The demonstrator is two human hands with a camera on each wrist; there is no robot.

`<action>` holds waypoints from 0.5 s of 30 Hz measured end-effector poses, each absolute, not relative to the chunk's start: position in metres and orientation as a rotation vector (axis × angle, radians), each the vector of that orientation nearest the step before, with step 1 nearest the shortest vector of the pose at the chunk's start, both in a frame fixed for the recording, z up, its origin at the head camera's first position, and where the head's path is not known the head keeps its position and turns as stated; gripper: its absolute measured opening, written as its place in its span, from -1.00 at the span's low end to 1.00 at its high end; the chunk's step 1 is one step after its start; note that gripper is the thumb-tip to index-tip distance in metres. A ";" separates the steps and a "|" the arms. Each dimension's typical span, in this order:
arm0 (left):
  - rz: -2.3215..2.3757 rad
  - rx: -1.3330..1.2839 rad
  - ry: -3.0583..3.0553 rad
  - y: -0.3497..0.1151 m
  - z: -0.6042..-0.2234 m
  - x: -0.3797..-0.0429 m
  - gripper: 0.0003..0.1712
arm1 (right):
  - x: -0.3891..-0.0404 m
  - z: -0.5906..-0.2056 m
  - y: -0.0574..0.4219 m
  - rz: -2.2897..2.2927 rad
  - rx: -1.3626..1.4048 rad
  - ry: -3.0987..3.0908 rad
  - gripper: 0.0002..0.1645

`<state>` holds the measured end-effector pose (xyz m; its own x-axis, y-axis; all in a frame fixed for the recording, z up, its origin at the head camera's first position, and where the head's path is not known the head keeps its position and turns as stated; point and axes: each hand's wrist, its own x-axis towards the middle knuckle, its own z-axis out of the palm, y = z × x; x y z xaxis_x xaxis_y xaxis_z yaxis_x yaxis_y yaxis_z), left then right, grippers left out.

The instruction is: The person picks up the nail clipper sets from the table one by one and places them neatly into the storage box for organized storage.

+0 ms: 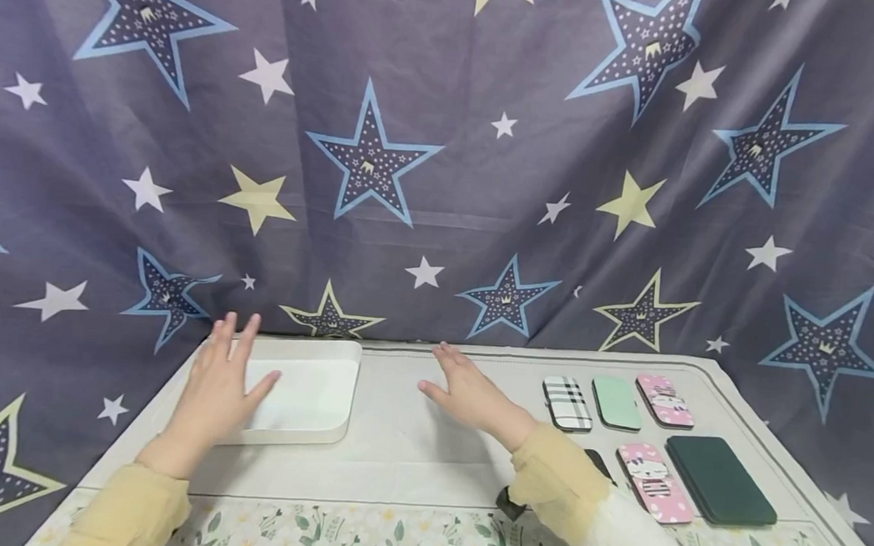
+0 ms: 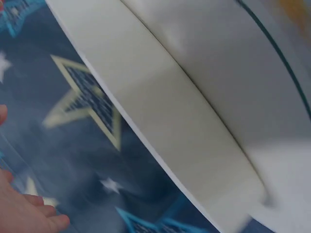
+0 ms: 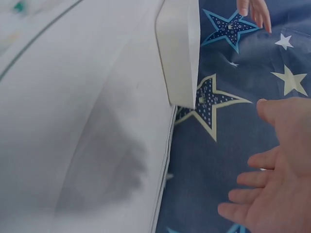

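Observation:
A shallow white tray (image 1: 302, 394) lies at the back left of the table. My left hand (image 1: 219, 389), fingers straight and spread, is over its left side and overlaps it in the head view; it holds nothing. In the left wrist view the tray's pale side wall (image 2: 160, 111) fills the middle. To the right of the tray, my right hand (image 1: 475, 392) hovers over the tabletop with its fingers extended and nothing in them. Its palm also shows in the right wrist view, with the left hand's fingertips (image 3: 255, 9) beyond the tray.
Several small flat cases stand at the right: plaid (image 1: 567, 404), mint green (image 1: 616, 402), two pink with cartoon prints (image 1: 665, 401), and a larger dark green one (image 1: 721, 480). A black item (image 1: 600, 464) is partly behind my right sleeve. A star-patterned curtain (image 1: 442, 181) hangs behind.

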<state>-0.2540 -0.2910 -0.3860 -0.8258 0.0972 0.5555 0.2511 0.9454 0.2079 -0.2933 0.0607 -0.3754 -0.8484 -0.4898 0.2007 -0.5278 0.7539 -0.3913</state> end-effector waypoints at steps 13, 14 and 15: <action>-0.550 -0.003 -2.772 -0.367 -0.391 -0.274 0.00 | -0.324 -0.397 0.003 0.932 0.691 -2.984 -0.26; -0.591 0.035 -2.818 -0.370 -0.391 -0.275 0.00 | -0.325 -0.399 0.000 0.953 0.665 -2.989 -0.26; -0.626 0.065 -2.863 -0.372 -0.392 -0.277 0.01 | -0.325 -0.401 -0.004 0.973 0.644 -2.988 -0.27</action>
